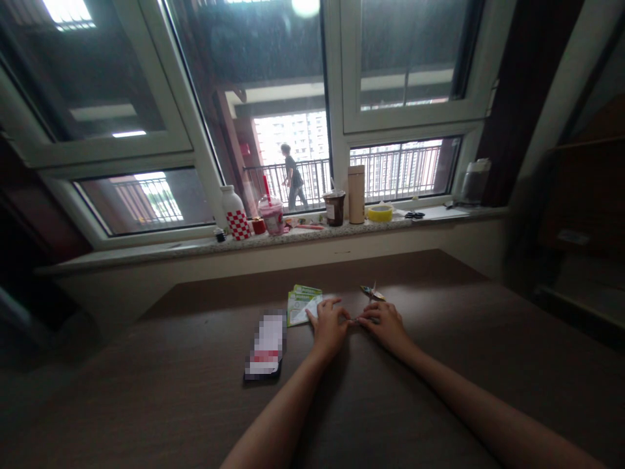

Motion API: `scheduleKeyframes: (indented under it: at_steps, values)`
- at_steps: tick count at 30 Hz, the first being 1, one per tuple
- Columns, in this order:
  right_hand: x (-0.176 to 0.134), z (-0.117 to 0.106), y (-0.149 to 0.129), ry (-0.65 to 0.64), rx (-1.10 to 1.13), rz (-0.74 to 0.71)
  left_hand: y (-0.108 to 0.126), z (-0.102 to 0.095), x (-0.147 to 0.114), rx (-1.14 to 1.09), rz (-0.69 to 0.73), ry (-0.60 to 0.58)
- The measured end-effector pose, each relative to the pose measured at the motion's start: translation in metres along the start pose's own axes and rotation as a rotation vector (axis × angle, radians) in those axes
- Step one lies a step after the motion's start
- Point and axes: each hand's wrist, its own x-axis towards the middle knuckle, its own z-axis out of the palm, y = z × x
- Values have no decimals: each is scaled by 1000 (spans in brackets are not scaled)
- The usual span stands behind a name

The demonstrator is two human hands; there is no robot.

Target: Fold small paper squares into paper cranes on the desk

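My left hand (332,324) and my right hand (385,322) meet low over the brown table (205,417). Between their fingertips is a tiny thin piece (355,320), too small and dim to name, and both hands pinch it. The outer fingers of my left hand lie over the edge of some green-and-white printed cards or packets (299,307). Just beyond my right hand rests a small colourful object with pointed parts sticking up (373,293); its kind is unclear. A phone (266,345) with a blurred screen lies left of my left hand.
Along the stone windowsill (190,251) behind the table stand a red-checked white bottle (235,213), a pink drink cup (271,216), a dark drink cup (334,210), a tan box (356,195), yellow tape (380,213) and black scissors (414,215). A person (293,177) walks outside the window.
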Motion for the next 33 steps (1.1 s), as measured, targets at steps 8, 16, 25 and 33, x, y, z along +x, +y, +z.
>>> scheduleKeyframes:
  at_steps: [8,16,25,33]
  values:
    - [2,1,5,15,43,-105,1,-1,1,11,-3,32]
    - [-1,-6,0,-15,27,-171,2,-2,0,17,-22,50]
    - [-8,-9,-11,-37,-46,-164,3,-1,2,60,-61,1]
    - [-9,-9,-15,-30,-33,-177,5,-3,-1,94,-78,10]
